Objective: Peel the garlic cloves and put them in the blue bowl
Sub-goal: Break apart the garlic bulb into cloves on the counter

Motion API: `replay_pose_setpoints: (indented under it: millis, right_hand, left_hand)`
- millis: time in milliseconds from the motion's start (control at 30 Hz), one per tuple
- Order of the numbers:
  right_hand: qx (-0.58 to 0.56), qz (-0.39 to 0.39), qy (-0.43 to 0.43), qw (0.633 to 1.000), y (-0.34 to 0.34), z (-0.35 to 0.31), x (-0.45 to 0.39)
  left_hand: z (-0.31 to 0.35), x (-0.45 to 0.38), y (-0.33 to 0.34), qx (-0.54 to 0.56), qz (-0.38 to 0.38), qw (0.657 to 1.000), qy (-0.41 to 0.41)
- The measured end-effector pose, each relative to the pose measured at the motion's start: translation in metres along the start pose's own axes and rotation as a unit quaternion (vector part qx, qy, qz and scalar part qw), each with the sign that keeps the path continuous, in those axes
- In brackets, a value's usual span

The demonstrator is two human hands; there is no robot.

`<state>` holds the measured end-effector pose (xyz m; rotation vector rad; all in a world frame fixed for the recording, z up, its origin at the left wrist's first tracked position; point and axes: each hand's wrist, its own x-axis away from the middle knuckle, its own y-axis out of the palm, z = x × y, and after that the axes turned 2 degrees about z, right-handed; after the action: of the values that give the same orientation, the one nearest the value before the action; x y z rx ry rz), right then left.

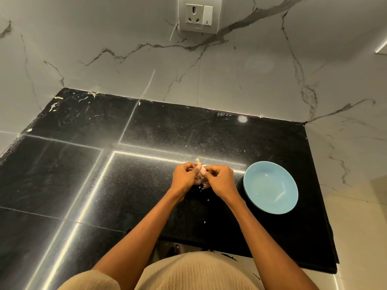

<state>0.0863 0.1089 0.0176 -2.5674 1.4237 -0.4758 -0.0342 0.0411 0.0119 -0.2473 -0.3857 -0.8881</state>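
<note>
A black stone counter (146, 126) filled the corner beneath veined marble walls, with a wall socket (199, 15) above. On it, just right of the person's hands, sat the blue bowl (270, 187), which appeared to hold no cloves yet. Both hands met over the counter's middle: the left hand (184, 176) and right hand (219, 178) were curled inward, fingertips pinching the garlic (200, 168) between them, its dry stem poking up behind the knuckles (whether it was a whole bulb or a few joined cloves could not be told). Small flakes of papery skin (202, 188) lay on the counter below the hands.

Judged from this, the work was at the breaking-apart and peeling stage. Doing it well would likely mean steadying the garlic with one hand while the other's thumbnail lifted the skin from the stem end, keeping the work low and close to the bowl so each bare clove could drop straight in.
</note>
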Motion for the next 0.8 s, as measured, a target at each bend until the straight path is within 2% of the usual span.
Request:
replay_pose_setpoints:
  millis: [267,467,800]
  right_hand:
    - [0.019,0.032,0.021,0.999,0.005,-0.001,0.005]
    - [0.023,0.003,0.019,1.0,0.004,-0.001,0.011]
    - [-0.002,0.018,0.048,0.999,0.007,0.0,0.014]
  left_hand:
    - [-0.004,0.006,0.007,0.037,-0.025,0.999,-0.006]
    - [-0.005,0.011,0.008,0.048,-0.056,0.997,0.001]
    - [-0.004,0.009,0.006,0.031,-0.001,0.999,0.01]
